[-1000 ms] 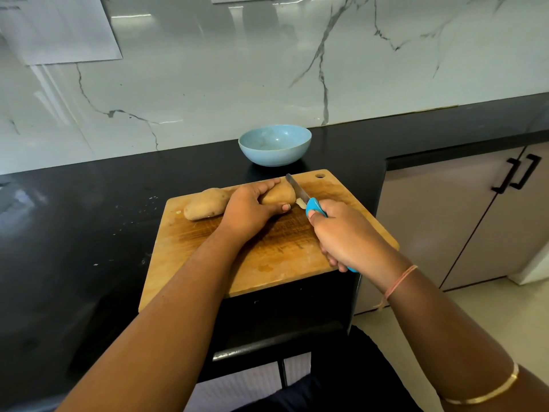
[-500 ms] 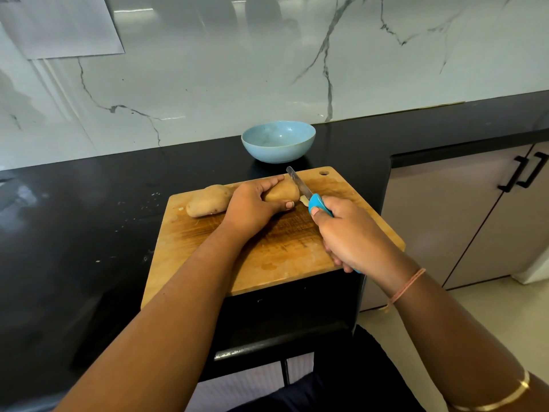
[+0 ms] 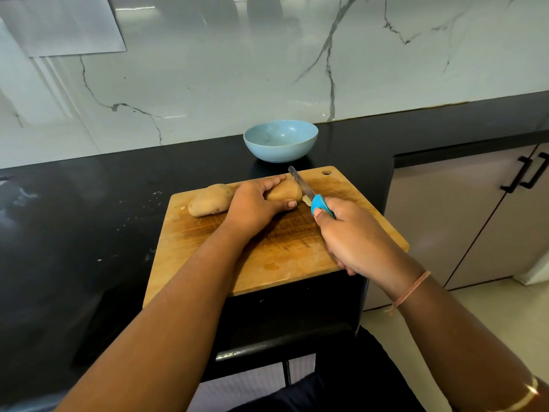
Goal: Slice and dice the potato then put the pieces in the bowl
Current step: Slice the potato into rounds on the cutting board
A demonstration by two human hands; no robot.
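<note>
On the wooden cutting board [image 3: 267, 251] my left hand [image 3: 252, 203] grips a brown potato [image 3: 285, 190] near the board's far side. My right hand [image 3: 353, 236] holds a knife [image 3: 303, 185] by its blue handle. The blade rests against the right end of that potato, tip pointing away from me. A small pale cut piece [image 3: 306, 200] lies just right of the potato, by the handle. A second whole potato [image 3: 211, 200] lies to the left of my left hand. The light blue bowl [image 3: 280, 140] stands behind the board and looks empty.
The board sits on a black countertop [image 3: 74, 233] that ends just right of it. A white marble wall [image 3: 267, 60] rises behind the bowl. Beige cabinet doors with black handles [image 3: 525, 175] stand lower on the right, with floor below.
Both hands and the knife stay at the potato's right end. The blade has shifted only slightly, and the view has moved a little.
</note>
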